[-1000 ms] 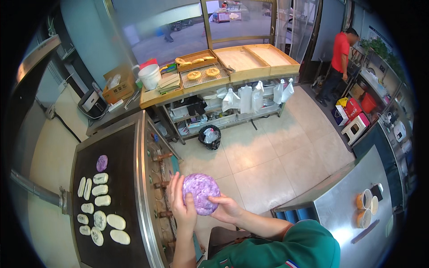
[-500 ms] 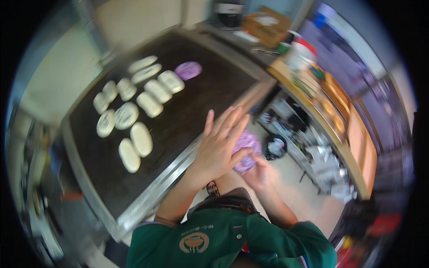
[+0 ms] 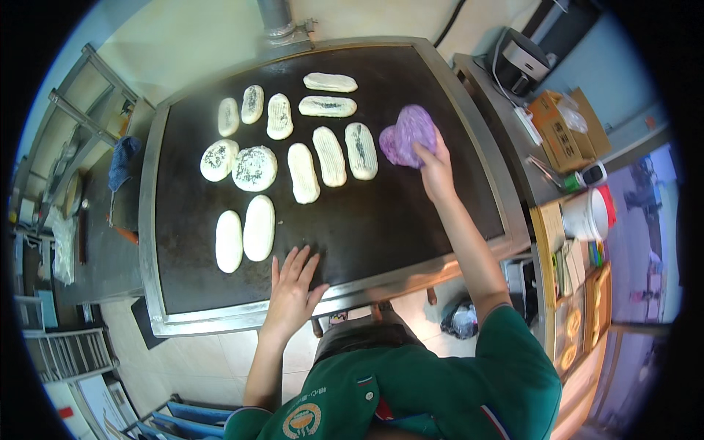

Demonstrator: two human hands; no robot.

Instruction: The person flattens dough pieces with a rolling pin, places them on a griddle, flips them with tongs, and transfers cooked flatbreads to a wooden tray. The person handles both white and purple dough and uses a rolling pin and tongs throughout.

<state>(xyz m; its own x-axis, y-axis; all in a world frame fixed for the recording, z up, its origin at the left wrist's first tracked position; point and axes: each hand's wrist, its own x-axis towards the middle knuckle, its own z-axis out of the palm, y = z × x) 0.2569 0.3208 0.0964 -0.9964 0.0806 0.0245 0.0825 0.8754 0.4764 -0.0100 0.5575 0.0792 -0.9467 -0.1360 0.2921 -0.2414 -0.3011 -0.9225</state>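
My right hand grips a flat purple dough round by its near edge and holds it at the right part of the dark flat griddle. It partly covers a second purple dough round; whether they touch I cannot tell. My left hand, empty with fingers spread, is at the griddle's front edge. Just beyond its fingertips are two smooth white dough ovals. Two white rounds with dark seeds lie farther left. Several ridged white dough strips, some dark-topped, spread across the middle and back.
A metal rim borders the griddle. On the right counter are a black appliance, a cardboard box and a white bucket. A blue cloth hangs at the left. A black bag sits on the floor.
My view has swung toward the griddle. The purple dough round, earlier between both hands beside the griddle's front edge, has moved over it in my right hand. My left hand has come off it.
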